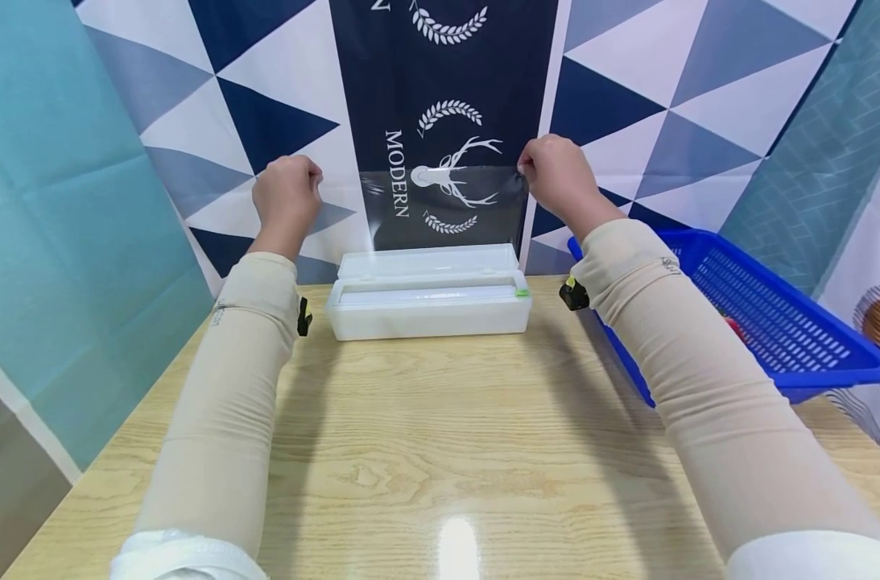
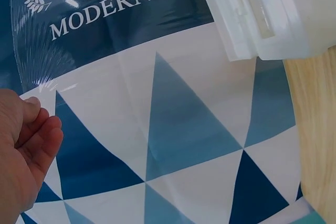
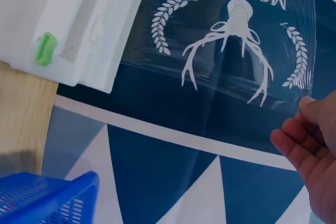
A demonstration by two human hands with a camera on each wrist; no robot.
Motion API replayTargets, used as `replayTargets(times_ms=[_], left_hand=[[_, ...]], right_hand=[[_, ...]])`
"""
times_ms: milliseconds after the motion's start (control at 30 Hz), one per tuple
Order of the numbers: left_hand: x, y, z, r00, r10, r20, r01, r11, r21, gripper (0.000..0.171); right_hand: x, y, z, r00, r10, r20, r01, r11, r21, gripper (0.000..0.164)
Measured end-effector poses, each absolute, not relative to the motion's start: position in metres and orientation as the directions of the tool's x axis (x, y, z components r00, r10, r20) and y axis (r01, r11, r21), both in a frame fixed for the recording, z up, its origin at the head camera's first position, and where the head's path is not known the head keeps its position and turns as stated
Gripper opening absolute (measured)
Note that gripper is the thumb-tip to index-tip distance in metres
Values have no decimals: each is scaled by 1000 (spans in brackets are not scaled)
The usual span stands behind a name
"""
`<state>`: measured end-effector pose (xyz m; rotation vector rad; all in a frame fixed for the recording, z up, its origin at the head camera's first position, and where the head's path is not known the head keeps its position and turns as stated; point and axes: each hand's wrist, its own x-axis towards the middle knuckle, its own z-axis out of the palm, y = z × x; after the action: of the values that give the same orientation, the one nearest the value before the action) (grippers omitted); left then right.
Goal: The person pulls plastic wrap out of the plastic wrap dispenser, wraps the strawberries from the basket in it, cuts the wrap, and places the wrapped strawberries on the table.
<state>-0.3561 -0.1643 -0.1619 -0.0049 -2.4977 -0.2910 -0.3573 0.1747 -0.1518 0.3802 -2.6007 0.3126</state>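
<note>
A sheet of clear cling film (image 1: 440,211) stretches up from a white plastic wrap dispenser (image 1: 428,321) at the back of the table. My left hand (image 1: 287,193) pinches its upper left corner between thumb and fingers; creases fan out from the pinch (image 2: 44,74) in the left wrist view. At the opposite corner, my right hand (image 1: 559,176) grips the film, thumb against the index finger, as the right wrist view shows. Both hands are raised above the dispenser, whose lid (image 1: 428,259) stands open at the back. A green slide cutter (image 3: 46,49) sits at the dispenser's right end.
To the right, a blue plastic basket (image 1: 838,375) stands by my right forearm, with something red (image 1: 733,327) inside. Behind the dispenser hangs a patterned cloth (image 1: 440,72) with triangles and a deer head. The wooden table (image 1: 411,451) reaches toward me.
</note>
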Motion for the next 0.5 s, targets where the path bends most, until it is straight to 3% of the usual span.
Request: replayTargets(times_ms=[500], left_hand=[[-353,-163,-147,-773,-76,630,66,978,200,25]], right_hand=[[-352,173,-134,-825,-198,529,-316,938,-143,23]])
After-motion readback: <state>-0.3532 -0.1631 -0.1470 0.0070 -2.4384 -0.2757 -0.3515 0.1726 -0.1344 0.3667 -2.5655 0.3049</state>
